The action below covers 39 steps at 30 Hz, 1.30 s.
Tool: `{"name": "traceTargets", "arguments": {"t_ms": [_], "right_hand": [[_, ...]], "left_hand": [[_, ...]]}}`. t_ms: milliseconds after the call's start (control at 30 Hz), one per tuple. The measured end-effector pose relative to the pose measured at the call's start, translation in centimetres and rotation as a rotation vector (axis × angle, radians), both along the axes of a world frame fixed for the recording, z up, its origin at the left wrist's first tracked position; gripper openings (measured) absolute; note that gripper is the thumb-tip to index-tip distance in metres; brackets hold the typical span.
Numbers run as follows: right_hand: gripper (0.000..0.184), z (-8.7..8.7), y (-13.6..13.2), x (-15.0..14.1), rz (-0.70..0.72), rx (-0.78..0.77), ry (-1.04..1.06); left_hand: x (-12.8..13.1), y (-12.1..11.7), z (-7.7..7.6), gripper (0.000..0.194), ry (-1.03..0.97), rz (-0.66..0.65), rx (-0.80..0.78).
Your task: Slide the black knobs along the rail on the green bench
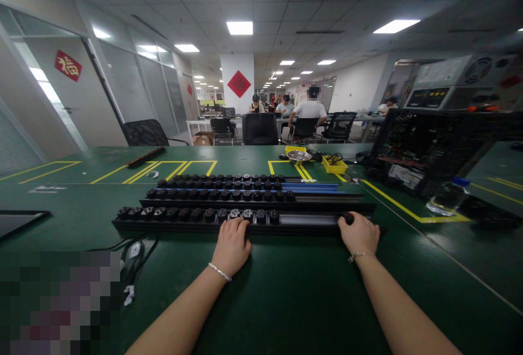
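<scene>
A long black rail (302, 230) lies across the green table in front of me, with a row of small black socket modules (183, 214) along its left and middle parts. My left hand (231, 249) is curled over the rail's front edge just below the row, its fingers close together. At the rail's right end, my right hand (362, 235) pinches a small dark round piece (348, 217), which looks like another socket module. Between the two hands runs a bare silvery channel. The undersides of both hands are hidden.
Behind lie more module-filled rails (229, 195), one with a blue strip (314, 187). A metal bowl (299, 155) and yellow tray (334, 165) stand farther back. Rightward are an open computer case (425, 148) and clear bottle (447, 198); cables (134, 259) lie left. People sit beyond.
</scene>
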State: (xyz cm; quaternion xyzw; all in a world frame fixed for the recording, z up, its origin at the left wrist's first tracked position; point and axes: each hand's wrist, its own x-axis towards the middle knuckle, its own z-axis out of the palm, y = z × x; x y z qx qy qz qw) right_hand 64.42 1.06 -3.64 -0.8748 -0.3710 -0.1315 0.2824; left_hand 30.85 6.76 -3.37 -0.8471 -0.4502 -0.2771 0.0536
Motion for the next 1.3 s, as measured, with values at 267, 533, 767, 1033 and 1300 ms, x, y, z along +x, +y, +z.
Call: {"name": "traceTargets", "arguments": {"t_ms": [267,533,767,1033,1300], "right_hand": [[0.045,-0.01,-0.01,0.17,-0.002,-0.022,0.015],[0.045,-0.01,0.04,0.25,0.003,-0.018,0.016],[0.044,-0.03,0.0,0.2,-0.01,-0.001,0.015],[0.042,-0.02,0.01,0.21,-0.018,0.004,0.005],[0.042,-0.13,0.0,0.57,-0.019,-0.008,0.0]], "left_hand": [[-0.05,0.02,0.01,0.041,0.009,0.004,-0.008],[-0.08,-0.01,0.01,0.041,-0.001,-0.011,-0.019],[0.01,-0.05,0.09,0.042,0.014,0.009,-0.015],[-0.02,0.04,0.01,0.041,0.014,0.006,-0.018],[-0.06,-0.08,-0.01,0.041,0.006,0.006,-0.018]]}}
